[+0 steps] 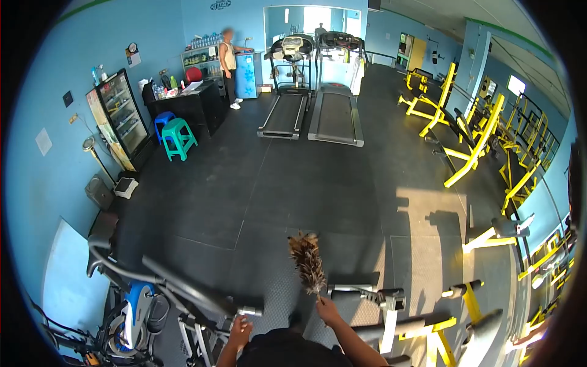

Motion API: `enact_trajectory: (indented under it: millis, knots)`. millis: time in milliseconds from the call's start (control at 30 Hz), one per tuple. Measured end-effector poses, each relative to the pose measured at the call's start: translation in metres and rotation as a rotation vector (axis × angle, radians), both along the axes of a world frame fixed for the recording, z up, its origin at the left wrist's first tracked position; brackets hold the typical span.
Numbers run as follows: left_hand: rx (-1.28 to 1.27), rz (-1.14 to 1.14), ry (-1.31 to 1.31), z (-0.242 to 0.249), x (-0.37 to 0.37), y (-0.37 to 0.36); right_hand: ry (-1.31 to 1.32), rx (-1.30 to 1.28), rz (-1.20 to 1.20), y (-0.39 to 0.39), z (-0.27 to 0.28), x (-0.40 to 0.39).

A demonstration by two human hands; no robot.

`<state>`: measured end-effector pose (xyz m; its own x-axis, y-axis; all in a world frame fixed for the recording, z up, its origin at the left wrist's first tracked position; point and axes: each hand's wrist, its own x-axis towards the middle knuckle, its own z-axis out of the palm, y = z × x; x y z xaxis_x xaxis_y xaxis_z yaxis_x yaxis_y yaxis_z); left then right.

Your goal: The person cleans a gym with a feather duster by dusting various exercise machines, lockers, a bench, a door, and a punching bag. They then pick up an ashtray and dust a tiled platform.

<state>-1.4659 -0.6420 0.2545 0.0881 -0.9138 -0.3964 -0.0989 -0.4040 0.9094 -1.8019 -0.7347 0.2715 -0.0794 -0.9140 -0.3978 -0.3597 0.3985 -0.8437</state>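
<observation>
My right hand [329, 311] is closed around the thin handle of a feather duster [307, 262]. Brown, mottled feathers point up and away from me, over the dark floor. Low on the left, my left hand [241, 332] has its fingers loosely apart, with nothing seen in them. It is close beside the grey end of a machine's bar [249, 311]. To the right of the duster is a bench machine with a metal bar [351, 288] and a white post.
An exercise bike [137, 315] with long handlebars stands at the left. Two treadmills [336, 116] are ahead, near a person [228, 64] by a blue cabinet. A desk [195, 107], stools [179, 137] and a drinks fridge [122, 113] line the left. Yellow gym machines [477, 153] fill the right.
</observation>
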Motion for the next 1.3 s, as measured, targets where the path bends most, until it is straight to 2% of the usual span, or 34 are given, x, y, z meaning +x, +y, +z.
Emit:
enact_trajectory:
  millis: [67,100,167,233,400,467,600,667,733,800,867,900,933,967,1000,1067,1100,1233,1300]
  knots:
    - [0.081,0.069,-0.118,0.003,0.001,-0.022,0.04,-0.005,0.023,-0.047,-0.009,-0.007]
    - [0.084,0.067,-0.113,-0.011,0.002,-0.032,0.067,-0.012,0.046,-0.068,-0.007,-0.01]
    - [-0.017,0.245,-0.123,-0.043,0.011,-0.036,0.031,0.071,-0.003,-0.109,0.0,-0.018]
    - [-0.025,0.26,-0.115,-0.082,0.033,-0.023,-0.01,0.151,-0.053,-0.143,0.006,-0.025]
    - [0.011,0.252,-0.1,-0.103,0.038,-0.108,0.041,0.176,-0.064,-0.237,-0.018,-0.052]
    - [0.048,0.234,-0.089,-0.11,0.026,-0.151,0.007,0.194,-0.138,-0.277,-0.031,-0.065]
    - [0.081,0.141,-0.078,-0.12,-0.003,-0.3,-0.076,0.194,-0.244,-0.367,-0.047,-0.107]
    - [0.091,0.081,-0.068,-0.122,-0.027,-0.388,-0.105,0.293,-0.277,-0.412,-0.044,-0.143]
    - [0.125,0.015,-0.064,-0.117,-0.049,-0.461,-0.08,0.275,-0.319,-0.454,-0.051,-0.184]
    - [0.158,-0.056,-0.065,-0.113,-0.063,-0.534,0.012,0.099,-0.339,-0.497,-0.053,-0.225]
    - [0.199,-0.114,-0.045,-0.115,-0.09,-0.595,0.004,0.084,-0.327,-0.537,-0.04,-0.272]
    - [0.216,-0.135,-0.031,-0.118,-0.104,-0.624,-0.113,0.075,-0.328,-0.557,-0.037,-0.294]
    - [0.213,-0.145,-0.022,-0.112,-0.121,-0.671,-0.228,0.06,-0.323,-0.582,-0.035,-0.316]
    - [0.155,-0.055,-0.064,-0.108,-0.143,-0.71,-0.205,0.241,-0.342,-0.605,-0.033,-0.334]
    - [0.095,0.034,-0.105,-0.09,-0.179,-0.743,-0.196,0.228,-0.349,-0.631,-0.031,-0.352]
    - [0.087,-0.016,-0.115,-0.082,-0.219,-0.813,0.109,0.371,-0.243,-0.677,-0.033,-0.387]
    - [0.091,-0.059,-0.136,-0.089,-0.236,-0.849,0.334,0.172,-0.155,-0.703,-0.035,-0.401]
    - [0.113,-0.19,-0.101,-0.135,-0.302,-0.999,0.449,0.327,-0.293,-0.805,-0.039,-0.453]
    - [0.132,-0.23,-0.118,-0.132,-0.351,-1.075,0.44,0.428,-0.359,-0.839,-0.043,-0.475]
